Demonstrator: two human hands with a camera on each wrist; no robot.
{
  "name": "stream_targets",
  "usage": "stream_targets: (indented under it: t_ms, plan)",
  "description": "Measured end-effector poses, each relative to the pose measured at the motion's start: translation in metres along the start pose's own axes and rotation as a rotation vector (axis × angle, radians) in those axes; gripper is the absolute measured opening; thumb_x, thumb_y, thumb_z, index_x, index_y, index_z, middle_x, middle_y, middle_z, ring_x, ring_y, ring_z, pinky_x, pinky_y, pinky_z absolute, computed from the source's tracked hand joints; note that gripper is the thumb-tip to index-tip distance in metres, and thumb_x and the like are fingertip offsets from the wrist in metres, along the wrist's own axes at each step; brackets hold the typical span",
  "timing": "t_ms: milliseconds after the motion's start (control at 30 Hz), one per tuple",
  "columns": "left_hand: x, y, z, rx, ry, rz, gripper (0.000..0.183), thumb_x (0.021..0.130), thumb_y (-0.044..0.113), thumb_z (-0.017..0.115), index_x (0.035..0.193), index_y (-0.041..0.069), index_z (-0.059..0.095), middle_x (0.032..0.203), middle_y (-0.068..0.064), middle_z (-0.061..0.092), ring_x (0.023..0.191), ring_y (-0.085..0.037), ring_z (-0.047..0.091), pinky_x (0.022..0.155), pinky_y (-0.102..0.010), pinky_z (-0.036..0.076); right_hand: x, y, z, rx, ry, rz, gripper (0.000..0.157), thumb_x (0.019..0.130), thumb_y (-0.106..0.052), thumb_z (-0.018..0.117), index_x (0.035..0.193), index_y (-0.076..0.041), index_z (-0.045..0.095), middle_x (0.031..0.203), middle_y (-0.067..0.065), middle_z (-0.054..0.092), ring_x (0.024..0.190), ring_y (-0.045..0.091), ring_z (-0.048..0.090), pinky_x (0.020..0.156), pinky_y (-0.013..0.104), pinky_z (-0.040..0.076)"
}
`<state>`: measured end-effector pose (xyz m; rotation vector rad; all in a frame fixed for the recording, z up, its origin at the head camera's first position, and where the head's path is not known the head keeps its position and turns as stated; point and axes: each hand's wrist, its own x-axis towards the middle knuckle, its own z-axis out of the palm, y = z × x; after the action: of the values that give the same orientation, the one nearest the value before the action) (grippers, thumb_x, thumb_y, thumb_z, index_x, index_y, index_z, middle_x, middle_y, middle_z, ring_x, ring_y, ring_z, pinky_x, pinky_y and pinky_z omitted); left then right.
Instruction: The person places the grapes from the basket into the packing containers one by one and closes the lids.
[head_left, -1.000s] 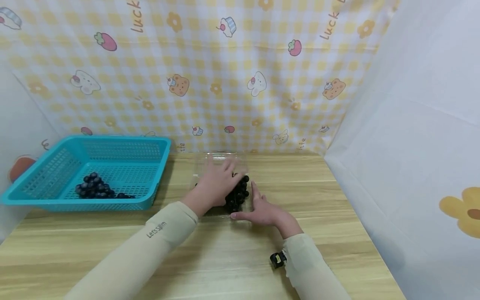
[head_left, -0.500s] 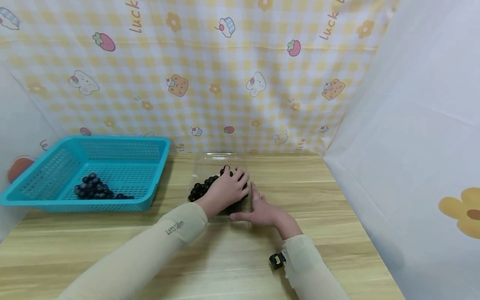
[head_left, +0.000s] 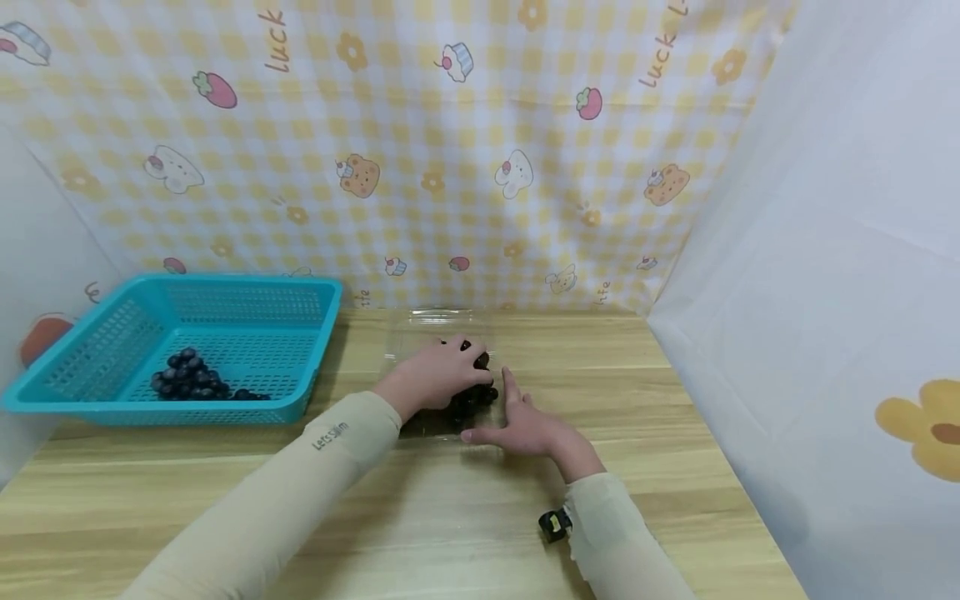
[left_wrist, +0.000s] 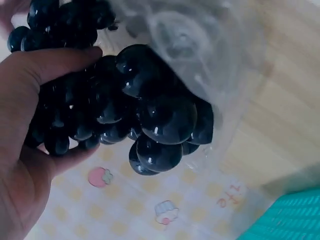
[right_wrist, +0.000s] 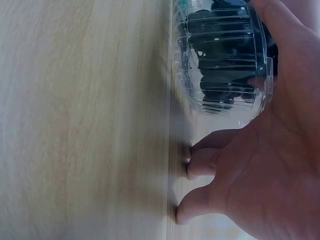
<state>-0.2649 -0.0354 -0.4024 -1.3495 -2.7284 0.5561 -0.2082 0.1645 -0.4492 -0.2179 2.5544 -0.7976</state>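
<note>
My left hand is over a clear plastic clamshell box, gripping a bunch of dark grapes. In the left wrist view the thumb lies across one side of the grapes, with a finger of the left hand on the other. My right hand is spread at the box's near right corner, fingers fairly straight. In the right wrist view its thumb touches the rim of the ribbed box, and the fingertips of the right hand rest on the table. The left hand hides part of the box's contents.
A turquoise basket stands left of the box with more dark grapes in it. Behind the wooden table hangs a checked curtain. A white wall borders the right side.
The left hand shifted right over the grapes, then back slightly left, and now grips the bunch. The right hand stays in place at the box corner.
</note>
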Motion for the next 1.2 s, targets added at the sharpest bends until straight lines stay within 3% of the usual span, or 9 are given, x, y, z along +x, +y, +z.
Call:
stream_targets:
  t_ms: [67, 167, 300, 467, 767, 900, 1000, 1200]
  plan:
    - [0.0, -0.007, 0.001, -0.122, 0.013, -0.003, 0.059, 0.095, 0.009, 0.079, 0.144, 0.038, 0.063, 0.159, -0.009, 0.05, 0.138, -0.04, 0.057, 0.094, -0.047, 0.064, 0.0, 0.001, 0.001, 0.006, -0.007, 0.0, 0.141, 0.082, -0.083, 0.07, 0.17, -0.022, -0.02, 0.164, 0.032, 0.042, 0.163, 0.051, 0.015, 0.123, 0.069, 0.036]
    - [0.001, -0.016, -0.004, -0.318, -0.012, -0.005, 0.063, 0.092, -0.005, 0.074, 0.14, 0.034, 0.065, 0.163, -0.014, 0.046, 0.145, -0.047, 0.051, 0.102, -0.052, 0.06, 0.001, 0.002, 0.001, 0.009, -0.008, -0.002, 0.142, 0.081, -0.083, 0.071, 0.169, -0.021, -0.021, 0.163, 0.032, 0.044, 0.163, 0.051, 0.014, 0.123, 0.068, 0.037]
    - [0.001, -0.026, -0.009, -0.46, -0.025, 0.015, 0.066, 0.088, -0.015, 0.066, 0.134, 0.032, 0.068, 0.165, -0.016, 0.043, 0.149, -0.049, 0.046, 0.111, -0.055, 0.054, 0.002, 0.002, 0.002, 0.0, 0.0, 0.002, 0.144, 0.08, -0.084, 0.072, 0.17, -0.02, -0.021, 0.162, 0.033, 0.044, 0.163, 0.051, 0.016, 0.123, 0.067, 0.038]
    - [-0.003, -0.029, -0.006, -0.448, 0.036, 0.069, 0.067, 0.085, -0.013, 0.068, 0.132, 0.034, 0.068, 0.161, -0.014, 0.047, 0.143, -0.045, 0.052, 0.108, -0.054, 0.056, 0.002, 0.002, 0.003, -0.011, -0.001, 0.003, 0.143, 0.08, -0.085, 0.071, 0.169, -0.023, -0.022, 0.161, 0.032, 0.045, 0.163, 0.05, 0.017, 0.122, 0.067, 0.039]
    - [-0.014, -0.021, 0.002, -0.166, 0.245, 0.211, 0.059, 0.083, 0.0, 0.081, 0.127, 0.038, 0.067, 0.159, -0.009, 0.047, 0.128, -0.038, 0.06, 0.075, -0.038, 0.063, 0.002, 0.002, 0.001, -0.011, 0.001, -0.004, 0.144, 0.08, -0.085, 0.071, 0.169, -0.02, -0.021, 0.165, 0.033, 0.038, 0.162, 0.052, 0.016, 0.122, 0.07, 0.036]
    - [-0.017, -0.018, 0.001, -0.123, 0.302, 0.255, 0.058, 0.08, 0.002, 0.086, 0.123, 0.037, 0.067, 0.154, -0.01, 0.05, 0.124, -0.035, 0.059, 0.08, -0.039, 0.064, 0.001, 0.002, 0.0, -0.004, 0.005, -0.007, 0.144, 0.079, -0.084, 0.072, 0.17, -0.019, -0.02, 0.17, 0.033, 0.029, 0.163, 0.052, 0.014, 0.124, 0.071, 0.033]
    - [-0.016, -0.018, 0.0, -0.152, 0.289, 0.255, 0.058, 0.08, 0.001, 0.085, 0.122, 0.036, 0.066, 0.154, -0.009, 0.05, 0.127, -0.034, 0.059, 0.082, -0.038, 0.064, 0.002, 0.002, 0.0, -0.007, 0.006, -0.007, 0.145, 0.079, -0.084, 0.073, 0.17, -0.019, -0.02, 0.171, 0.033, 0.025, 0.163, 0.052, 0.015, 0.124, 0.07, 0.033]
    - [-0.008, -0.02, -0.003, -0.282, 0.179, 0.222, 0.058, 0.079, 0.006, 0.087, 0.124, 0.036, 0.067, 0.157, -0.01, 0.048, 0.135, -0.033, 0.056, 0.091, -0.041, 0.063, 0.003, 0.003, 0.0, -0.001, 0.006, -0.021, 0.146, 0.079, -0.083, 0.074, 0.169, -0.018, -0.02, 0.171, 0.036, 0.022, 0.162, 0.053, 0.016, 0.125, 0.067, 0.034]
